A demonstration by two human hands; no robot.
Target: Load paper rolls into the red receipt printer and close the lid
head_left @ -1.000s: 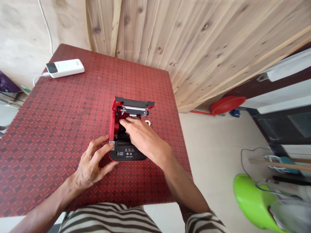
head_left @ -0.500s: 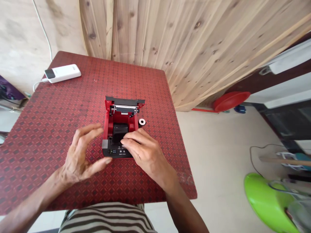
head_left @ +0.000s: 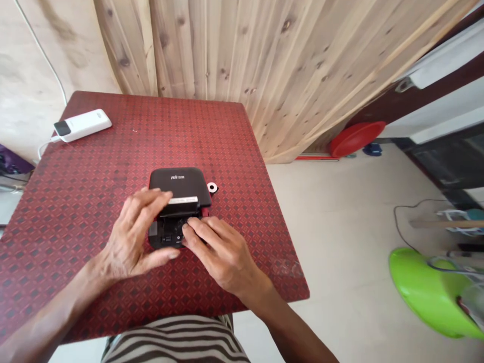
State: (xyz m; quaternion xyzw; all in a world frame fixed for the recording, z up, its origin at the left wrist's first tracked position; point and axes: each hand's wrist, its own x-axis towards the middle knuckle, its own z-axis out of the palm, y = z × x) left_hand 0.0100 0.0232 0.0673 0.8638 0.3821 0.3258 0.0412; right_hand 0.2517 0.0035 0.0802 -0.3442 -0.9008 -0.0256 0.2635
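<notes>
A small red and black printer [head_left: 176, 189] sits on the table with its black lid partly lowered and a gap at the front. My left hand [head_left: 130, 237] is at its left side, fingers apart, with fingertips over the lid and the thumb by the front edge. My right hand [head_left: 223, 252] is at the front right corner. Its fingers are pressed together over the front panel, on what looks like the end of a black strip [head_left: 174, 223] coming from under the lid. The fingertips partly hide that strip and the panel buttons. A small white roll [head_left: 212, 187] stands just right of the printer.
A white power bank [head_left: 83, 125] with a cable lies at the far left of the red patterned table [head_left: 242, 151]. A wooden wall [head_left: 212, 50] rises behind. To the right on the floor are a green chair [head_left: 423, 292] and a red round object [head_left: 357, 138].
The printer lid, upright before, has swung down towards me over the paper compartment. My left fingertips have moved onto the lid. My right hand has stayed at the front panel.
</notes>
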